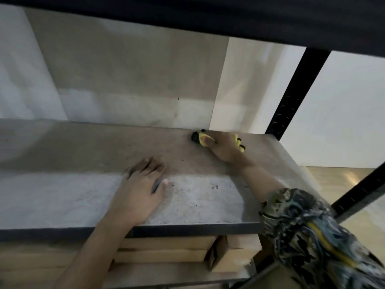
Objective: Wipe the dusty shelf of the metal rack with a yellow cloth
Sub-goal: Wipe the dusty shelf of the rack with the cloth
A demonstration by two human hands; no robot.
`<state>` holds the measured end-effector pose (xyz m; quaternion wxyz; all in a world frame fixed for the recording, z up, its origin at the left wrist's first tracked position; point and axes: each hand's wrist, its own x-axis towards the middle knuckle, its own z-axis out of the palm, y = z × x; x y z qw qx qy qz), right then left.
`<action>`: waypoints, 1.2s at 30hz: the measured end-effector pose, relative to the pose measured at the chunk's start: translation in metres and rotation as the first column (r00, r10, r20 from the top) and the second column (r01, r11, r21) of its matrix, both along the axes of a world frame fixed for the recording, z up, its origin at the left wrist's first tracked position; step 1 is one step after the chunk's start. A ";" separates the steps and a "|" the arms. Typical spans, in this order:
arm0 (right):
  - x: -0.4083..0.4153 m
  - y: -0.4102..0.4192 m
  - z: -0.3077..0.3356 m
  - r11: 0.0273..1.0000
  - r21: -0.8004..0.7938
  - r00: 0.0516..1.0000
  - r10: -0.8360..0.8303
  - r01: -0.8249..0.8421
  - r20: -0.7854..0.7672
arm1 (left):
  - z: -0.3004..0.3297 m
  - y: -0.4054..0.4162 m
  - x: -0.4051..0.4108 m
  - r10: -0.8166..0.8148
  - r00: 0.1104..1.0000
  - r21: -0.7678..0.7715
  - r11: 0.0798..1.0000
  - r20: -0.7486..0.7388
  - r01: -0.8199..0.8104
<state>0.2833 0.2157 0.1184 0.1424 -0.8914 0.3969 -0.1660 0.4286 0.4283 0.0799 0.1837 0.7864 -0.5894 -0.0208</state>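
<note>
We look into a metal rack against a pale wall, which fills the upper part of the frame, shaded grey behind the shelf and brighter at the right. A dark band, the underside of the shelf above, runs across the top edge. A black upright post with small slots slants down at the upper right, and a second black post crosses the right edge lower down, with a light wooden floor between them.

The dusty shelf spans the middle of the frame from the left edge to the right of centre. Its surface is greyish and speckled; a paler, mottled patch lies along its front half, and small dark specks are scattered near the centre and along the dark front rim.

Our right hand lies far back on the shelf, right of centre, near the back edge. It presses on the yellow cloth, which is bunched under the palm; yellow and dark bits of it stick out on both sides of the hand. The thumb lies over the cloth, but we cannot tell how the other fingers sit. A patterned sleeve in dark blue, cream and yellow fills the lower right.

Our left hand rests flat on the shelf at the centre, fingers straight and close together, pointing toward the back, holding nothing.

Below the front rim, cardboard boxes sit on a lower level at the bottom centre.
</note>
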 end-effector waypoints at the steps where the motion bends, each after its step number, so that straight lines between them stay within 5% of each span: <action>1: -0.004 0.012 0.001 0.998 0.007 0.998 0.059 -0.059 0.003 | -0.001 0.000 0.000 -0.004 1.000 0.002 1.000 0.000 0.004; 9: -0.063 0.117 -0.010 0.900 0.127 0.909 0.415 -0.417 0.044 | 0.005 0.002 -0.004 -0.005 0.999 0.010 1.000 0.039 0.005; 16: -0.092 0.162 -0.014 0.866 0.106 0.870 0.473 -0.488 0.140 | 0.004 0.004 -0.005 -0.015 1.000 0.025 1.000 0.022 0.015; 20: -0.110 0.170 0.003 0.830 0.267 0.866 0.426 -0.489 0.261 | 0.007 0.003 -0.004 -0.029 1.000 0.051 0.998 0.006 0.029; 22: -0.124 0.165 0.022 0.862 0.312 0.894 0.292 -0.400 0.341 | 0.011 0.002 -0.007 -0.039 0.999 0.054 0.998 -0.005 0.039; 24: -0.136 0.145 0.039 0.953 0.283 0.927 -0.003 -0.111 0.375 | 0.015 -0.002 -0.017 -0.068 0.997 0.039 0.997 -0.020 0.069; 26: -0.144 0.115 0.050 0.963 0.206 0.858 -0.251 0.174 0.449 | 0.017 -0.009 -0.030 -0.117 0.992 0.027 0.993 -0.041 0.118; 31: -0.153 0.028 0.049 0.814 0.028 0.657 -0.487 0.580 0.575 | 0.014 -0.026 -0.057 -0.157 0.987 0.085 0.984 -0.032 0.159; 34: -0.152 -0.014 0.030 0.688 0.069 0.580 -0.658 0.723 0.480 | 0.008 -0.026 -0.058 -0.141 0.990 0.088 0.986 -0.020 0.143; 36: -0.147 -0.033 0.014 0.680 0.042 0.622 -0.693 0.732 0.364 | 0.007 -0.025 -0.058 -0.136 0.990 0.079 0.987 -0.029 0.138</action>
